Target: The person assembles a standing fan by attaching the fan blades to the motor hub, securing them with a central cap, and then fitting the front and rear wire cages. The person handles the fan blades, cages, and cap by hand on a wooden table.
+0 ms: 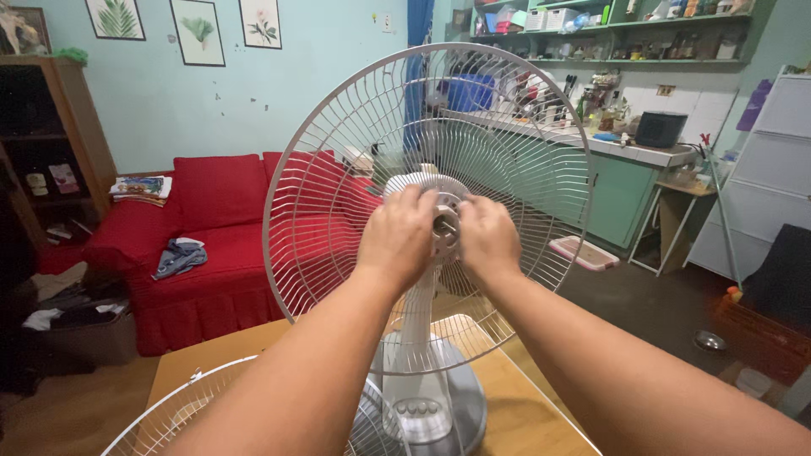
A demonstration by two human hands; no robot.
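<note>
Both hands, left hand (397, 236) and right hand (487, 239), close their fingers around the central hub (445, 226) of an upright fan (420, 304) on a wooden table (524, 414). Rear grille (338, 152) faces the viewer; column axis vertical.

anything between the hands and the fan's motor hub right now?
Nothing visible. The left hand and right hand are both already on the motor hub, in front of the rear grille. No blade is mounted there. The detached front grille lies on the wooden table, below the forearms.
</note>
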